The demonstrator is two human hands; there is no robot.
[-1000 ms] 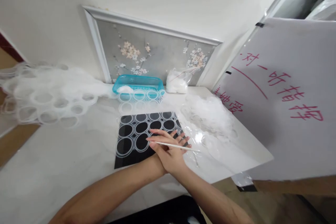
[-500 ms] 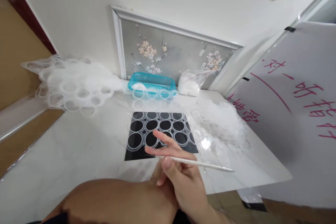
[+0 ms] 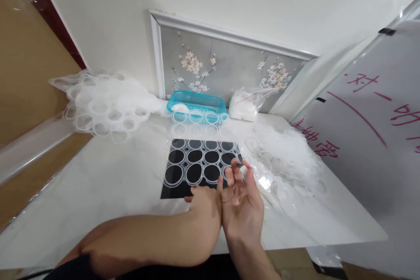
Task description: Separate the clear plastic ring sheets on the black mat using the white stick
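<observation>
My left hand [image 3: 206, 203] is bent at the wrist over the near edge of a black sheet [image 3: 173, 192]. A few of its fingertips stick out apart; the rest are hidden, and nothing shows in them. Against its wrist rests my right hand [image 3: 243, 203], palm up with fingers curled round a slim white stick [image 3: 243, 169]. The stick's other end is blurred at the lower right. A see-through sheet of white-edged rings [image 3: 194, 156] lies over the black sheet and runs back to a blue tray [image 3: 197, 96].
Piles of translucent ring sheets lie at the left [image 3: 105, 105] and the right [image 3: 288, 155] of the white table [image 3: 114, 179]. A clear bag of white material [image 3: 243, 106] stands by the wall. A whiteboard with red writing [image 3: 364, 109] borders the right side.
My right hand has turned palm up and its outstretched fingers have curled, swinging the stick round. More of my left hand shows beside it. The view has shifted slightly.
</observation>
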